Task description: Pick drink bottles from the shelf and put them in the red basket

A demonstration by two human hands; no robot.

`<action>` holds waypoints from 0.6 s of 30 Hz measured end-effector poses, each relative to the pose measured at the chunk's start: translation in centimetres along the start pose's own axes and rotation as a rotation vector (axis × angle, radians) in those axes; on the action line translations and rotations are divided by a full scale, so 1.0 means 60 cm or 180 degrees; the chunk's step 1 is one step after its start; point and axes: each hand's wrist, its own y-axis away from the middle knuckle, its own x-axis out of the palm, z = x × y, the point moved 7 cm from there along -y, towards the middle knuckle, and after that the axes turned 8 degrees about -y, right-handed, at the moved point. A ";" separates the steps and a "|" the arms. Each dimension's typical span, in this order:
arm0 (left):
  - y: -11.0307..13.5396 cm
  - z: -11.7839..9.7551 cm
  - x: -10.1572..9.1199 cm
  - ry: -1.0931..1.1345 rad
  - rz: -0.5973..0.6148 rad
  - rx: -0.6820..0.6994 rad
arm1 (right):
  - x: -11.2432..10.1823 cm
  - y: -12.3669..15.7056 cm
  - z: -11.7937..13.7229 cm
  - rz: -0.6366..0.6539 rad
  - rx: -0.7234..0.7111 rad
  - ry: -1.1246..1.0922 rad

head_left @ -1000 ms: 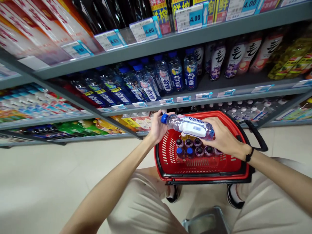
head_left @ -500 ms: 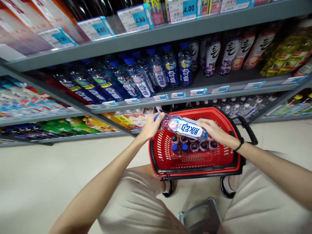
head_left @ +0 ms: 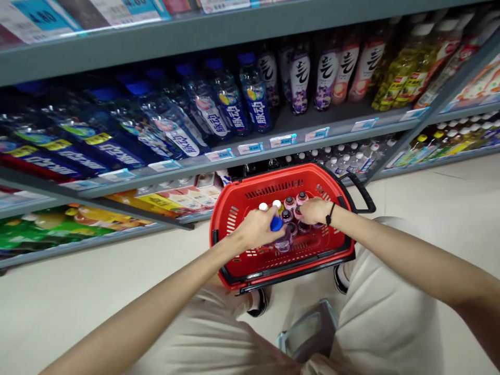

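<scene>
A clear plastic bottle with a bright blue screw cap (head_left: 283,242) is gripped near its top by the left hand (head_left: 252,229), whose fingers are closed about the cap and neck. The bottle is held inside a red plastic shopping basket with slotted walls (head_left: 269,179), towards its near side; whether its base is rested on the basket floor cannot be told. The right hand (head_left: 310,211) is lowered into the same basket, its fingers bent downward over a cluster of purplish bottles with black caps (head_left: 287,215). One black cap is partly covered by its fingertips, but whether anything is grasped there cannot be told. Just beyond the left hand, two white-capped bottles (head_left: 276,204) are seen beside the cluster. A black carrying handle (head_left: 365,197) is splayed outward at the basket's right end. Behind, on a dark grey shelf (head_left: 344,115), blue-capped drinks bottles with blue labels (head_left: 255,99) are lined up near slim white-and-purple bottles with black lettering (head_left: 300,78).
</scene>
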 end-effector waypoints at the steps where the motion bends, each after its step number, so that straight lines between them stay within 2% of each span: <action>1: -0.007 -0.008 0.021 -0.0063 0.0133 0.0076 | 0.000 0.000 -0.004 0.0032 0.0030 0.0008; 9: -0.031 -0.067 0.167 0.0215 0.0883 0.0451 | -0.021 0.000 0.003 -0.0201 -0.0173 -0.0201; 13: -0.052 -0.099 0.219 0.0345 0.1162 0.0511 | -0.024 -0.016 0.003 -0.0269 -0.0253 -0.0513; 18: -0.111 -0.131 0.275 0.0565 0.1255 0.0389 | -0.029 -0.034 -0.005 -0.0338 -0.0596 -0.1327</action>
